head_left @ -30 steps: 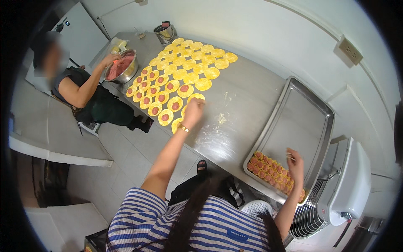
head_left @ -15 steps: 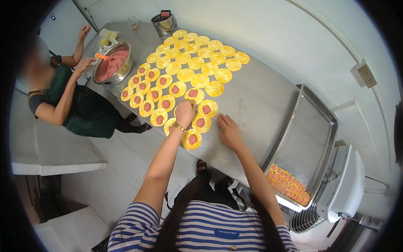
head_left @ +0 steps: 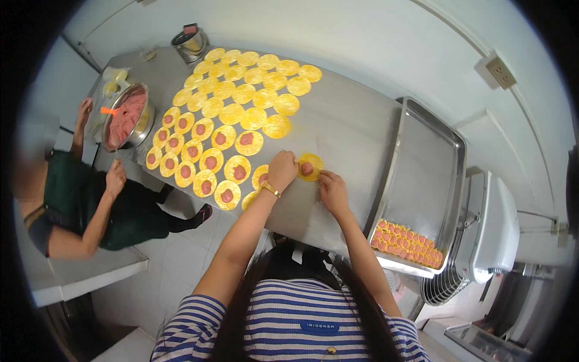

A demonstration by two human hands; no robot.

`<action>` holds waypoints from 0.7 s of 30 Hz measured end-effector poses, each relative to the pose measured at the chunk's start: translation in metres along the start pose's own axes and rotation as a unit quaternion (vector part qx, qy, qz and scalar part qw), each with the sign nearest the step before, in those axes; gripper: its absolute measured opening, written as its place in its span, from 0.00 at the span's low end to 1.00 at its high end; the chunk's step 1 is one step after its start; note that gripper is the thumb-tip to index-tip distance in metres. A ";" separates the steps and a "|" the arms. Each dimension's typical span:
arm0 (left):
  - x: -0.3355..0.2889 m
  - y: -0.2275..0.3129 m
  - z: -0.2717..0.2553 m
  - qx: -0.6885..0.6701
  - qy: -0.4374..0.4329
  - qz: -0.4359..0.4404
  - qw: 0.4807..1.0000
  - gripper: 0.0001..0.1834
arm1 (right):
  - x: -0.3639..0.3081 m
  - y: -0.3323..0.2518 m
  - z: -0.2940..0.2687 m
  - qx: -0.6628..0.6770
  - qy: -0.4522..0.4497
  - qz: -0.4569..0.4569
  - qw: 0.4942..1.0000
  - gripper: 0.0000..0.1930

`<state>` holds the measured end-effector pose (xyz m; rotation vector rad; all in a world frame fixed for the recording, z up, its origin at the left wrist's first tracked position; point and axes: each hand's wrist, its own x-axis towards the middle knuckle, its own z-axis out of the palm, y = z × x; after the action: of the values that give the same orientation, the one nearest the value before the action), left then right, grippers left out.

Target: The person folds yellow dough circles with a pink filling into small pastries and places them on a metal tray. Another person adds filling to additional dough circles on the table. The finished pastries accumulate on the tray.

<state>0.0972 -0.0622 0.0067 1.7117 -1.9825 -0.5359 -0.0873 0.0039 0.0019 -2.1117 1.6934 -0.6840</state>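
A round yellow dumpling wrapper with a lump of pink meat filling is set apart from the others, between my two hands. My left hand, a gold band at its wrist, is closed at the wrapper's left edge. At its right edge the fingers of my right hand are pinched together. Left of my hands lie several filled wrappers in rows, a few partly covered by my left hand and forearm. Bare yellow wrappers lie in rows farther off.
A large metal tray at the right holds several rows of shaped dumplings at its near end. A steel bowl of pink filling with an orange-handled tool stands left, beside a person in a green apron. A metal bucket stands behind.
My left hand has moved right, and a filled wrapper now lies between both hands, away from the rows. The view has shifted. The other person's hand has come off the orange-handled tool.
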 end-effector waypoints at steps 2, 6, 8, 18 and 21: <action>-0.004 0.015 0.013 -0.064 -0.014 -0.018 0.998 0.07 | -0.003 0.008 -0.004 0.112 0.079 0.093 0.986 0.15; -0.018 0.030 0.025 -0.165 -0.006 -0.043 0.985 0.08 | 0.003 0.013 0.000 0.096 0.129 0.182 0.970 0.13; -0.023 0.030 0.028 -0.183 -0.003 -0.066 0.981 0.10 | 0.009 0.015 0.003 0.091 0.128 0.191 0.969 0.12; -0.037 0.027 0.029 -0.519 -0.132 -0.240 0.810 0.17 | 0.004 0.020 -0.001 0.482 0.064 0.291 0.824 0.06; -0.047 0.035 0.027 -0.561 -0.160 -0.236 0.777 0.18 | -0.008 0.020 -0.009 0.627 0.076 0.302 0.714 0.09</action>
<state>0.0588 -0.0108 0.0007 1.2659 -0.8749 -1.8256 -0.1097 0.0077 -0.0031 -0.5154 1.1808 -1.2675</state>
